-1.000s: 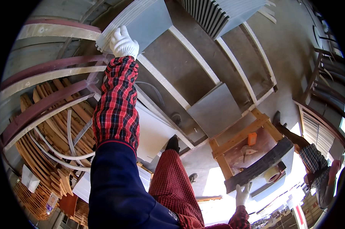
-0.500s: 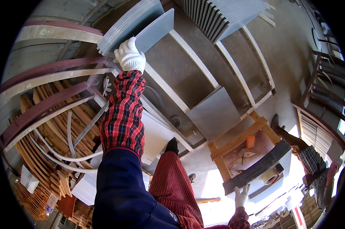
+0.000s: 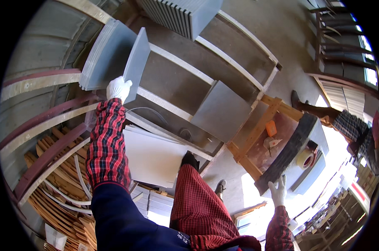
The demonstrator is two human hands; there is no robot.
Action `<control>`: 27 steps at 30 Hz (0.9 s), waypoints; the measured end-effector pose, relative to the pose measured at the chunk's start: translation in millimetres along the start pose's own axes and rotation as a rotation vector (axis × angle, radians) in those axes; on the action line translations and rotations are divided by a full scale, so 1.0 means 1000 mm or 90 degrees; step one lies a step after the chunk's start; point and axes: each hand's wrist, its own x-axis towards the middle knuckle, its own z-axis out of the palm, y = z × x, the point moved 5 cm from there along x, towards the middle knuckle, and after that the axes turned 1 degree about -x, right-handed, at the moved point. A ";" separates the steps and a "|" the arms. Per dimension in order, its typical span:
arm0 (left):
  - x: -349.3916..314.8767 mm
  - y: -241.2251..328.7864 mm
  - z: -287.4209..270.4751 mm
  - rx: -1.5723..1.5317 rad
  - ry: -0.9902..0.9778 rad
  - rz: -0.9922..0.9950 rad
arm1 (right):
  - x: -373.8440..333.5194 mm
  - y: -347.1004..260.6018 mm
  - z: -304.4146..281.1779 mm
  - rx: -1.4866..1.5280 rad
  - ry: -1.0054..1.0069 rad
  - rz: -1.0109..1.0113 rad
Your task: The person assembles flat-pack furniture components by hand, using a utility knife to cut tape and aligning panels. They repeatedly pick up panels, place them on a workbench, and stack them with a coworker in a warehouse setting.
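Note:
My left hand [image 3: 119, 89], in a white knit glove, is closed on the near lower edge of a thin grey tile [image 3: 138, 62]. That tile stands upright, tilted away from a stack of similar grey tiles [image 3: 99, 58] leaning on the left; the two are apart at the top. My fingertips are partly hidden behind its edge. On the right, my gloved right hand [image 3: 278, 191] has its fingers spread and rests by the black padded edge [image 3: 288, 152] of a wooden work stand. It holds nothing. A roll of tape [image 3: 305, 159] lies on the stand near it.
More grey tiles [image 3: 179, 16] stand in a row at the back. One tile [image 3: 221, 111] lies across the floor rails [image 3: 177, 58]. White boards [image 3: 152, 154] lean near my legs. Curved wooden strips [image 3: 51, 188] are at lower left; a co-worker's leg [image 3: 319, 113] is at right.
My left hand has drawn the grey tile away from the stack, turning it more edge-on. The view has shifted, and my right hand's fingers are spread more plainly beside the padded edge.

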 end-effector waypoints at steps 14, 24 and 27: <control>-0.365 0.074 -0.091 -0.519 -0.353 0.003 | -0.084 -0.081 0.064 0.359 -0.100 -0.202; -0.544 0.178 -0.135 -0.539 -0.320 0.141 | -0.101 -0.064 0.108 0.999 -0.462 0.012; -0.581 0.202 -0.093 -0.588 -0.287 0.158 | -0.106 -0.009 0.064 1.041 -0.238 0.102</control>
